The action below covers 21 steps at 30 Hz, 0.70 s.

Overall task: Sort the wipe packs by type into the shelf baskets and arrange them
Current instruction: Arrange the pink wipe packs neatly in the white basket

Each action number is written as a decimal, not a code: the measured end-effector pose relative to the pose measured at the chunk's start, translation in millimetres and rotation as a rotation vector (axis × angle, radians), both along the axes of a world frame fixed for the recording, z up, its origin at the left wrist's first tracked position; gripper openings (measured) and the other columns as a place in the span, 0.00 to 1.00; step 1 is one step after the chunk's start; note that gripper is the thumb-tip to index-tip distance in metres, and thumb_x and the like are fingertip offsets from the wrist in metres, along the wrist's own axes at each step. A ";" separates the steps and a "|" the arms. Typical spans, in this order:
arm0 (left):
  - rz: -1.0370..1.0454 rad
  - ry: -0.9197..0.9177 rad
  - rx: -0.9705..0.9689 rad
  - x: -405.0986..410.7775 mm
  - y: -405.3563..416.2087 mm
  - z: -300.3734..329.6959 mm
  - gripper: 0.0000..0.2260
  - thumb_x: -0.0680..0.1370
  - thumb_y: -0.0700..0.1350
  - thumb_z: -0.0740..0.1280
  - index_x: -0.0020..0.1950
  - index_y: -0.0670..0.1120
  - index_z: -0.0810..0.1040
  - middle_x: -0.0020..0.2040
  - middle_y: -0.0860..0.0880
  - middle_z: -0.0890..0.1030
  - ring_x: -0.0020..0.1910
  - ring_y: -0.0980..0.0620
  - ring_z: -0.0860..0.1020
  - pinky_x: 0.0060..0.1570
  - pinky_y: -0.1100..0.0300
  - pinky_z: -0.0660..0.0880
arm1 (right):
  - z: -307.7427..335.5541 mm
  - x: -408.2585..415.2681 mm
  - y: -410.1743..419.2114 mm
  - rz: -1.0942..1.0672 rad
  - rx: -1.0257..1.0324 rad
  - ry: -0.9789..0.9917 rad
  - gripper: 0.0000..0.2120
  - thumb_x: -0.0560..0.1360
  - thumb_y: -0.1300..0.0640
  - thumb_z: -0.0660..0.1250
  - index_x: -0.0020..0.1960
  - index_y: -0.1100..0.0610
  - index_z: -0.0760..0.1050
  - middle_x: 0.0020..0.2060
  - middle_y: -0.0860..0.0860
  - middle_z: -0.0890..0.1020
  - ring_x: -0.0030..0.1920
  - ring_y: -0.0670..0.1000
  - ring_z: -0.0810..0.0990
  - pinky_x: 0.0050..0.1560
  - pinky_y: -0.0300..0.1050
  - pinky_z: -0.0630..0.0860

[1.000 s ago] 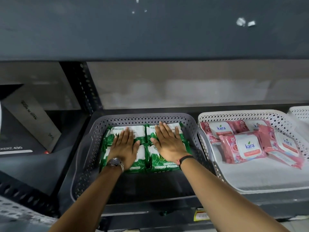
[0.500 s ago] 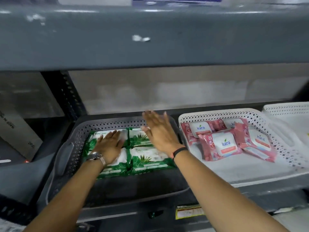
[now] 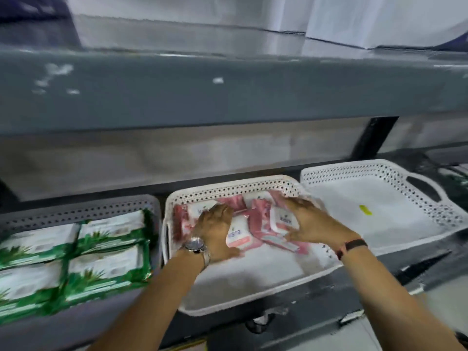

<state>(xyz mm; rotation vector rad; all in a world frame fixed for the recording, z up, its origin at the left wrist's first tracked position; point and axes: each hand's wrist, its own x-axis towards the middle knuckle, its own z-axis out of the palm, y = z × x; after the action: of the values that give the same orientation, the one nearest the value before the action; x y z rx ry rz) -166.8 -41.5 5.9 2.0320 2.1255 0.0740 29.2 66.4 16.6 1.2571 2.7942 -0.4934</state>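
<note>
Both hands lie flat with fingers spread on the pink packs (image 3: 260, 219) in the middle white basket (image 3: 253, 292). The left hand (image 3: 215, 231) and the right hand (image 3: 311, 224) press them from each side.

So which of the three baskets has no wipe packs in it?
The far-right white basket: only a small yellow scrap inside. The grey basket holds green packs, the middle white basket pink packs.

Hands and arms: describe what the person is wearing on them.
Both forearms are bare, with no sleeves or gloves in view. The left hand has a wristwatch with a round silver-coloured case and metal band. The right hand has a thin dark band with a reddish edge at the wrist.
</note>
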 end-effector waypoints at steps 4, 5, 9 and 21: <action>0.096 0.165 -0.022 20.3 9.5 -24.4 0.45 0.71 0.62 0.67 0.75 0.44 0.45 0.75 0.45 0.48 0.73 0.47 0.48 0.71 0.49 0.41 | -19.6 4.6 0.6 0.009 -0.043 0.029 0.50 0.65 0.48 0.75 0.74 0.49 0.45 0.73 0.55 0.61 0.70 0.56 0.64 0.72 0.51 0.62; 0.117 0.186 -0.006 22.9 10.3 -27.8 0.44 0.71 0.61 0.67 0.75 0.44 0.46 0.75 0.45 0.50 0.73 0.47 0.49 0.71 0.49 0.41 | -22.1 4.4 0.5 0.028 -0.003 0.037 0.47 0.66 0.49 0.74 0.74 0.50 0.46 0.73 0.54 0.62 0.69 0.56 0.65 0.71 0.50 0.63; 0.111 0.162 0.026 20.1 6.8 -27.9 0.39 0.71 0.56 0.69 0.74 0.46 0.51 0.72 0.46 0.56 0.69 0.46 0.56 0.71 0.50 0.47 | -22.8 8.4 7.0 0.083 0.091 0.026 0.42 0.67 0.49 0.73 0.72 0.53 0.53 0.71 0.54 0.64 0.68 0.56 0.65 0.71 0.51 0.60; 0.088 0.044 -0.131 -12.3 -17.5 -25.5 0.42 0.71 0.53 0.70 0.75 0.48 0.48 0.71 0.46 0.56 0.67 0.47 0.58 0.67 0.54 0.61 | -25.9 1.6 9.7 0.275 -0.038 -0.012 0.37 0.69 0.57 0.70 0.72 0.52 0.54 0.71 0.51 0.62 0.70 0.50 0.60 0.71 0.45 0.60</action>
<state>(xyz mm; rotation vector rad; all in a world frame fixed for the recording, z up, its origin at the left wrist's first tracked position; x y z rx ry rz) -179.1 -59.1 -19.6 1.8838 2.1835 -0.0951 30.7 76.1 -9.3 0.8449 2.8680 -0.5149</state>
